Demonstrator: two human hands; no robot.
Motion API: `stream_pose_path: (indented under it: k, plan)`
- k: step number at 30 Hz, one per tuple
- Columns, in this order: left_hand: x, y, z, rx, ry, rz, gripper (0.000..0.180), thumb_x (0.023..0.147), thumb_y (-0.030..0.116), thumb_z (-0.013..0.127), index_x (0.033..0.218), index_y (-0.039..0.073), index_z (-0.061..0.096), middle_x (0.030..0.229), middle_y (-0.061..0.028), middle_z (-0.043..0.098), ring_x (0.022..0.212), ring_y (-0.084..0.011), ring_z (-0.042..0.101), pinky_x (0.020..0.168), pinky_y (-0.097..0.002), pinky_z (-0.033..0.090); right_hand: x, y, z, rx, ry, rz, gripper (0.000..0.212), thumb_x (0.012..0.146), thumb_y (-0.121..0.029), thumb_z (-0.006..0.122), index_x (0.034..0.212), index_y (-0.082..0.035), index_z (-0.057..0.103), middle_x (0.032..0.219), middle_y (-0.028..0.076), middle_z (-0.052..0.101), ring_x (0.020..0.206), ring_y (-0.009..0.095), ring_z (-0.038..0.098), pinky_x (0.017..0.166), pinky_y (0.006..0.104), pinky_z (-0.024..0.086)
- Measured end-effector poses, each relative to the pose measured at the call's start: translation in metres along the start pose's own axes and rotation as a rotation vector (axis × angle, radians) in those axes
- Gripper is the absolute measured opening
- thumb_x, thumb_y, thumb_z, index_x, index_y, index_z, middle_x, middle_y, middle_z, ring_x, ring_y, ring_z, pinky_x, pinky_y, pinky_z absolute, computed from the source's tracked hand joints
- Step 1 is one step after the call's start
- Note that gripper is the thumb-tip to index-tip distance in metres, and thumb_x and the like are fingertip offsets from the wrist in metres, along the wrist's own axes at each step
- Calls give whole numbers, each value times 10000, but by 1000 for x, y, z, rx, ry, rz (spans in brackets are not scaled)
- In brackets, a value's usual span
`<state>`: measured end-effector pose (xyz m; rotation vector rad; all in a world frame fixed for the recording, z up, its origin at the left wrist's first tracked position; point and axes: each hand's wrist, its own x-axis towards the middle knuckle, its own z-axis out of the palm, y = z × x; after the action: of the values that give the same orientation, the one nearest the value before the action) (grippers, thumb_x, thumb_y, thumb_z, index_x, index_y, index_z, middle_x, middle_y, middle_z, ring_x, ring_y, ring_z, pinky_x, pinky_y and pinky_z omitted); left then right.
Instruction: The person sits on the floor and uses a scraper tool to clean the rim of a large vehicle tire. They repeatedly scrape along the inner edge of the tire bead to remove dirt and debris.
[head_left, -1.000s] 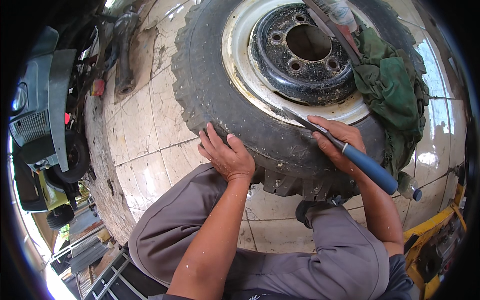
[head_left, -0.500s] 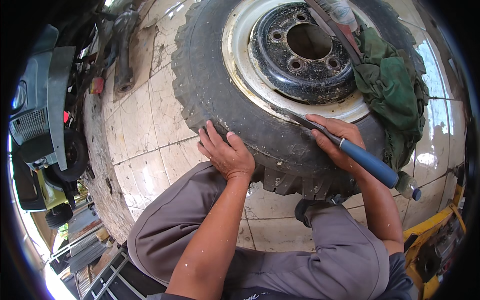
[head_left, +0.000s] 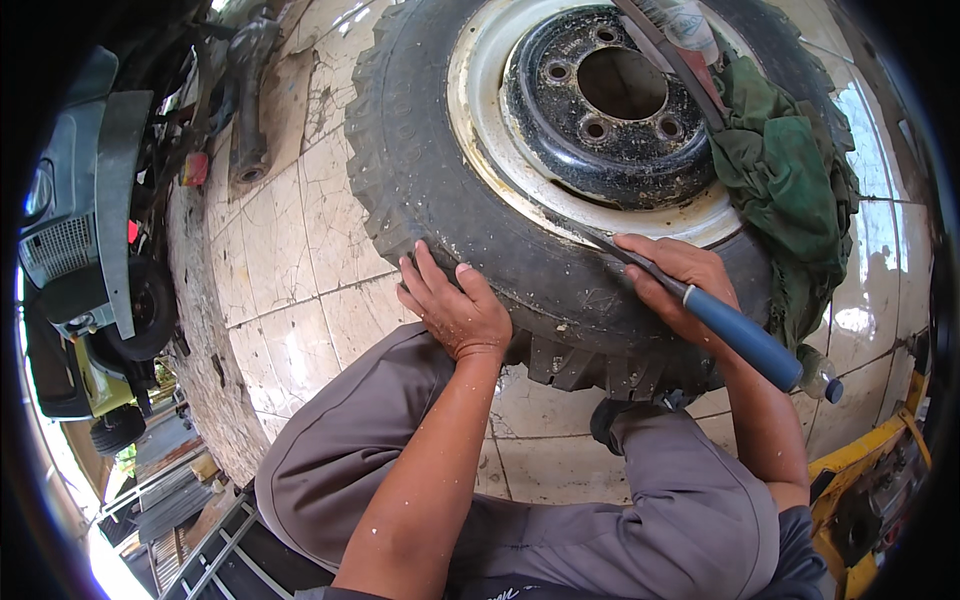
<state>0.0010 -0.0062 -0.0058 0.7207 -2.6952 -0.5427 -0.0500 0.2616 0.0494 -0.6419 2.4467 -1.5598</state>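
Observation:
A large black, knobbly tyre (head_left: 430, 170) lies flat on its side, fitted on a white rim (head_left: 480, 130) with a dark, rusty centre disc (head_left: 610, 165). My left hand (head_left: 460, 312) rests on the tyre's near left tread, fingers spread, holding nothing. My right hand (head_left: 685, 280) is closed round a hand tool (head_left: 740, 335) with a thick blue handle and a narrow, tapered dark metal blade. Its tip points left over the tyre's sidewall, close to the edge of the rim; whether it touches is hard to see. A crumpled green cloth (head_left: 780, 165) drapes over the tyre's right side.
A flat metal bar (head_left: 680, 65) and a clear plastic bottle (head_left: 680, 20) lie across the wheel's far right. Another bottle (head_left: 818, 375) is beyond the tool's handle. Cracked tiles (head_left: 290, 260) surround the tyre; a yellow metal frame (head_left: 850, 460) stands right, a vehicle (head_left: 80, 240) left.
The wheel appears shifted very slightly to the right and down in the picture, along with the tool and cloth. Both hands keep nearly the same places and holds.

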Motion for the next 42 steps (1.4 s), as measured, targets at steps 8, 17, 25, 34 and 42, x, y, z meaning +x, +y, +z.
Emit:
stream_pose_path:
  k: [8,17,25,34,42]
  plan:
    - [0,0,1,12,-3,-5,659,973,315,442,1521,-35,335,1530,-367,306,1407,-565,260,1193,-625,155,-1,5,1,17,10,31,373,908,-115,708,1279,-95,691,1034,176,730,921,324,707,847,369,538]
    - [0,0,0,2,-1,7,661,968,306,448,1515,-48,337,1510,-381,325,1398,-569,274,1190,-631,152,0,6,-1,19,-11,1,378,905,-100,707,1283,-97,692,1026,177,729,912,320,707,835,371,537]
    - [1,1,0,15,-5,-7,664,971,311,443,1522,-44,333,1524,-381,306,1406,-568,259,1191,-627,153,1,1,-6,-11,-47,34,374,902,-95,702,1276,-85,691,1047,178,732,931,330,706,848,377,536]
    - [0,2,-1,11,-2,-6,665,970,312,448,1521,-44,335,1520,-381,312,1404,-570,261,1192,-626,152,-2,1,-3,26,7,66,364,909,-107,701,1272,-77,693,1066,184,732,953,338,706,854,374,537]
    - [0,0,0,14,8,8,665,962,303,457,1515,-47,340,1513,-380,323,1398,-569,270,1194,-629,148,-1,5,-1,22,13,25,367,915,-129,705,1279,-93,693,1083,187,731,975,330,711,860,368,540]
